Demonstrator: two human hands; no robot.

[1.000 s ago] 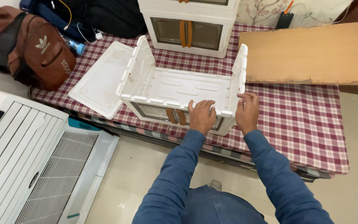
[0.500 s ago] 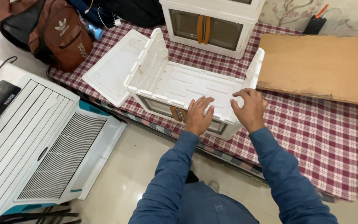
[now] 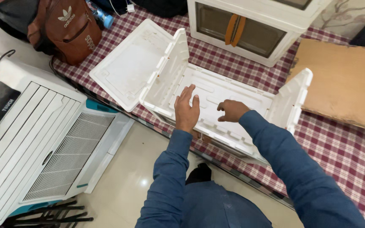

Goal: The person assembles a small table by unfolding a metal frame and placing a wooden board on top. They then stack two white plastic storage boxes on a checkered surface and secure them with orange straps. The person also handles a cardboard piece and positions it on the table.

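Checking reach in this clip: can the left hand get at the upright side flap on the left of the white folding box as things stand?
Probably yes. The left hand hovers open over the white folding box, right beside the upright flap, and nothing lies between them. The right hand is farther right, out of the way.

Both hands left the near front edge of the white folding crate (image 3: 216, 99), where they had gripped the rim a second earlier. The left hand (image 3: 186, 110) rose and moved forward over the near wall, opening flat with fingers spread above the crate's inner panel. The right hand (image 3: 232, 110) also came off the edge and went inside, curling loosely with its fingertips down on the panel. The two hands drew closer together than before. The head camera swung nearer and to the left, so the crate filled more of the view, and the white air cooler (image 3: 43, 143) beside the surface showed larger.
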